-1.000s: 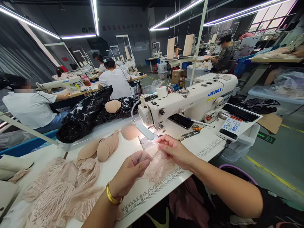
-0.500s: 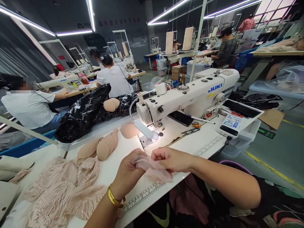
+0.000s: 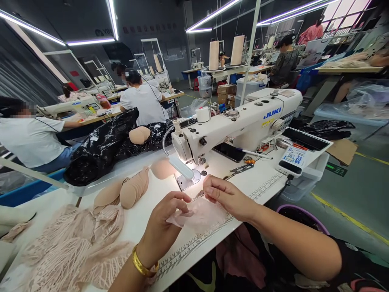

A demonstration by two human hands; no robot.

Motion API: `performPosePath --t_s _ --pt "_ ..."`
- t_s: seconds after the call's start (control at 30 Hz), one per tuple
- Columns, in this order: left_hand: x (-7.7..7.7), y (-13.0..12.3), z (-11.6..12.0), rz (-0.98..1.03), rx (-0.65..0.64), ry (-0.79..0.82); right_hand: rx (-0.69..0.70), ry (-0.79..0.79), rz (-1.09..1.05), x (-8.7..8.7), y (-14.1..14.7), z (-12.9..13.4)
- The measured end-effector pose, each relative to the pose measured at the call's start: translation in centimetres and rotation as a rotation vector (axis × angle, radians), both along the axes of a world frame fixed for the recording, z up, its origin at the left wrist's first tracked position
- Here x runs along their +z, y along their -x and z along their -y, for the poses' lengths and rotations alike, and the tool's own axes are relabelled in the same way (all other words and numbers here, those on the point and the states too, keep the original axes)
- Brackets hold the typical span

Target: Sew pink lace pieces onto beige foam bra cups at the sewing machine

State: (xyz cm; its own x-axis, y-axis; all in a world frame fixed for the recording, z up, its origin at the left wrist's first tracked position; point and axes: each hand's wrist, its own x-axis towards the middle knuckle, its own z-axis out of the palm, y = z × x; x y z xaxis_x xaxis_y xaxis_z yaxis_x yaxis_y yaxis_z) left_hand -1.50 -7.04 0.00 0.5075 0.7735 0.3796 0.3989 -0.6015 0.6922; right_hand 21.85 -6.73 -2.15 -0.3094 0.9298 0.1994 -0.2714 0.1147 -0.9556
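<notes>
A sheer pale pink piece of fabric (image 3: 202,219) hangs over the table's front edge, below the sewing machine needle area. My left hand (image 3: 165,217), with a gold bangle at the wrist, is closed on the left end of this fabric. My right hand (image 3: 229,198) is pinched just above the fabric's upper edge; what its fingertips hold is too small to make out. Behind both hands is the metal needle plate (image 3: 189,182) of a white JUKI sewing machine (image 3: 240,123), its lamp lit.
Beige moulded cups (image 3: 135,190) lie stacked at left, behind pink lace fabric (image 3: 73,247). Thread snips (image 3: 241,168), a phone (image 3: 229,152) and a white device (image 3: 290,166) lie at right. A black plastic bag (image 3: 100,150) sits beyond the table. Co-workers sit at other machines.
My right hand has lifted off the fabric, up and slightly right. My left hand has shifted down and left, and the bunched fabric now hangs more spread out.
</notes>
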Motion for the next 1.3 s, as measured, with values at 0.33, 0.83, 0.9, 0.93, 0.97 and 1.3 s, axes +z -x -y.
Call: performPosePath --t_s 0.33,0.83,0.9,0.93,0.97,1.3 --pt "-0.3 0.2 0.1 0.015 0.022 0.241 0.011 0.195 -0.358 1.0 0.1 0.4" --pt "-0.1 0.9 -0.3 -0.039 0.086 0.101 -0.210 -0.110 -0.031 0.9 -4.8 0.5" --pt "-0.1 0.7 -0.2 -0.051 0.060 0.097 -0.310 -0.151 0.033 1.0 -6.0 0.0" --pt "0.0 0.6 -0.2 -0.058 0.039 0.093 -0.348 -0.158 0.050 1.1 -6.5 -0.1" --pt "0.0 0.3 -0.1 -0.063 0.021 0.093 -0.377 -0.157 0.046 1.3 -6.9 -0.3" --pt "-0.4 -1.7 0.8 -0.084 -0.170 0.347 -0.131 -0.129 -0.178 4.3 -0.3 2.5"
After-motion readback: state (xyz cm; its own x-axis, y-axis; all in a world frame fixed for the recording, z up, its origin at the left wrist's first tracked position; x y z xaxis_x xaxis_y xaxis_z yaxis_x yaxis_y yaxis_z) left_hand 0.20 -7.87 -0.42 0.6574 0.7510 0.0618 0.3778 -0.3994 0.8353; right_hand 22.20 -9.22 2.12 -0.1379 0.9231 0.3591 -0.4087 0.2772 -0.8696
